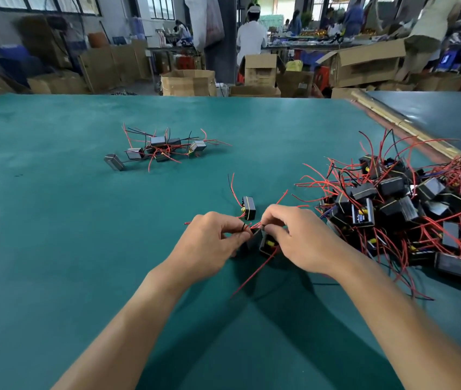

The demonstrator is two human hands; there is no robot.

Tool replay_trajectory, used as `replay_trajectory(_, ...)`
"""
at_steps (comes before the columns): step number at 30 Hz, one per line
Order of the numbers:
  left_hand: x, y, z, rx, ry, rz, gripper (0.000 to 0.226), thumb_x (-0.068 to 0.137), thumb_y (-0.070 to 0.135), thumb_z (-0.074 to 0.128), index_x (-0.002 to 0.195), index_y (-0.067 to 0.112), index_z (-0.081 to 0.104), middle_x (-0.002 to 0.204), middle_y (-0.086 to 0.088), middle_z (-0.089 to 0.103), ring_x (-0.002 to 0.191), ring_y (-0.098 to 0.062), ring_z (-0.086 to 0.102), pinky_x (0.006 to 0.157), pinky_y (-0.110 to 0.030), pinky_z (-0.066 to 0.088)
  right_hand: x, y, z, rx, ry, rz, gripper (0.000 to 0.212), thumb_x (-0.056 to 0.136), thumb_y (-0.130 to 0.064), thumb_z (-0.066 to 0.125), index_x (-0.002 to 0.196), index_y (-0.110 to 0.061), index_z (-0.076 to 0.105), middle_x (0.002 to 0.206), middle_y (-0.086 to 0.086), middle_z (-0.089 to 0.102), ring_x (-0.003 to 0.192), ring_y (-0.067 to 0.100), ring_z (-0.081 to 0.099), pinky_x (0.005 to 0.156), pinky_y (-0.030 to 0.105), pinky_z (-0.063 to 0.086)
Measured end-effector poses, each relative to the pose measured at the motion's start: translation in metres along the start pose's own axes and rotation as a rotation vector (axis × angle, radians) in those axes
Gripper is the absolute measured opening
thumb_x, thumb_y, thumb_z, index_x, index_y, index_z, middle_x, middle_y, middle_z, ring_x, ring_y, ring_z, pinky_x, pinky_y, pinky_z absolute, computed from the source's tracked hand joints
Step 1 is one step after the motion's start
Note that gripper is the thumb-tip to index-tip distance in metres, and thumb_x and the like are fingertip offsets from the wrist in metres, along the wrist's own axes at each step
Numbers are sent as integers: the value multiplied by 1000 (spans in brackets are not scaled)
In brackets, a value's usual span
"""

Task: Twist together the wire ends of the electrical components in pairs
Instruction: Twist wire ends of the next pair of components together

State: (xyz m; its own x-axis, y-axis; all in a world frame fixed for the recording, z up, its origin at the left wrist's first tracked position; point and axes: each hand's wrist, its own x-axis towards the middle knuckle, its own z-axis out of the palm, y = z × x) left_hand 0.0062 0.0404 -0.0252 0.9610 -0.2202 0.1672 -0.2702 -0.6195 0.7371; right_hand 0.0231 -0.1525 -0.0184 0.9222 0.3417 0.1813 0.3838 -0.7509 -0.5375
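Both hands meet at the table's near middle. My left hand (212,240) pinches thin black and red wire ends (247,228) between thumb and fingers. My right hand (296,237) pinches the same bundle of wire ends from the other side, fingertips almost touching the left ones. A small black block component (263,242) with yellow terminals sits under and between the hands, partly hidden. A red lead (254,273) trails from it toward me. A second black component (249,208) stands just beyond the fingers with red wires rising from it.
A big heap of black components with red and black wires (409,209) fills the right side. A small cluster of joined components (161,149) lies further out at the left. The green table mat (55,220) ends at a far edge; cardboard boxes and people stand beyond.
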Motion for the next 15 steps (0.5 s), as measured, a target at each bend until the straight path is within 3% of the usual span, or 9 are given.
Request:
replay_trajectory(3,-2,3,-2,75,30,30,15,92,28,65,81,25,74,47,5,46,44,-14,25,44,-23,23,-2,-2,-1,0,23,-15,7,93,-25,64,89,-31,66,77,-9,64,74,6,55,70,29,40)
replay_trajectory(7,-4,4,-5,221,97,52,11,89,29,66,81,29,74,48,17,48,45,-13,35,46,-23,25,-2,-1,0,-57,26,-20,6,90,-27,68,89,-33,71,80,-19,62,69,-16,49,62,14,30)
replay_trajectory(11,-2,1,-8,316,194,4,6,85,27,69,82,28,73,46,12,49,48,-12,41,52,-28,41,-1,-1,-1,-54,60,6,6,88,-26,69,87,-31,71,82,-18,67,62,-8,50,65,21,34)
replay_trajectory(15,-2,-1,-11,191,79,-72,10,81,23,75,78,33,75,51,29,56,47,7,48,46,-10,30,-3,-2,1,-81,94,37,5,85,-26,68,80,-30,67,62,-29,58,59,3,55,55,14,33)
